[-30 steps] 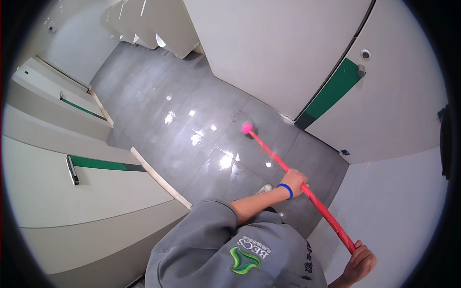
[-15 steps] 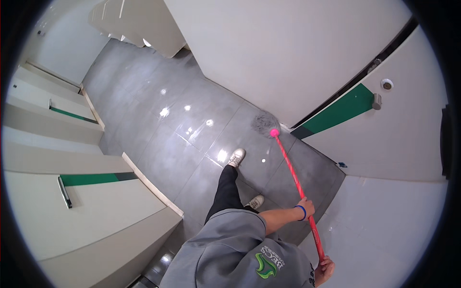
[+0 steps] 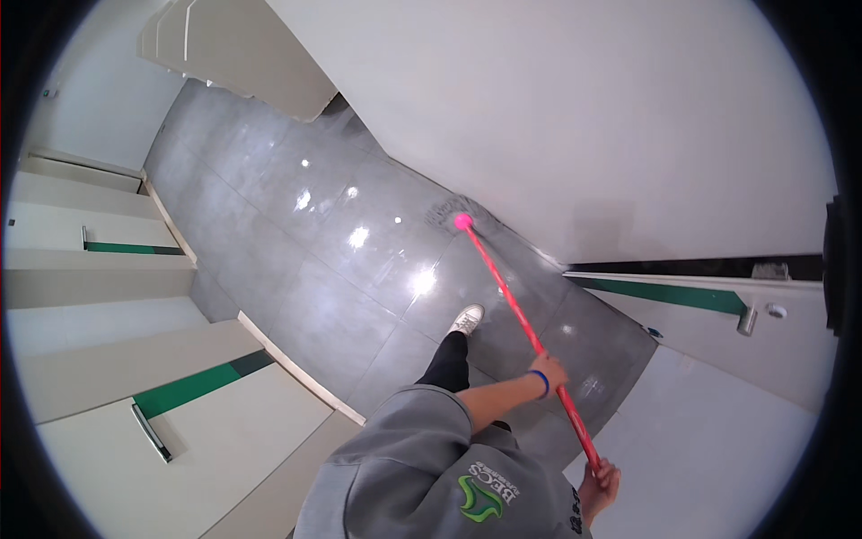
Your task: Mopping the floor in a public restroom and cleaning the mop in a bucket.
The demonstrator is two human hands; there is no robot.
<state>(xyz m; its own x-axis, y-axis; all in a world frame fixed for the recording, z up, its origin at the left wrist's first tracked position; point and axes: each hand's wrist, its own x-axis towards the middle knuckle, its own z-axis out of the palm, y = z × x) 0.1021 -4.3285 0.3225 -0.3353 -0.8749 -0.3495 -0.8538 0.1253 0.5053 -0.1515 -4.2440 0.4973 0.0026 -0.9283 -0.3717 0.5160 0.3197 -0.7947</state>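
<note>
My left hand (image 3: pixel 546 372), with a blue band at the wrist, grips the middle of a red mop pole (image 3: pixel 507 294). My right hand (image 3: pixel 601 480) is closed round the pole's near end, low at the right of the view. At the far end a pink joint (image 3: pixel 463 220) carries a grey shaggy mop head (image 3: pixel 444 210), which rests on the grey tiled floor (image 3: pixel 314 287) near the foot of the right white wall panel (image 3: pixel 575 135). Below the pole's head, my white shoe (image 3: pixel 466 320) is on the floor.
Cubicle doors (image 3: pixel 184 449) with green stripes and silver handles line the left. At the right, a green-striped door (image 3: pixel 799 323) stands slightly ajar beside a pale wall (image 3: pixel 691 422). Urinal dividers (image 3: pixel 233 54) hang at the back. The glossy floor runs between them.
The mop head moved to the right along the floor, then slightly back and up along the panel's foot. My leg came into view. The dark gap at the right door has widened, and the view has turned.
</note>
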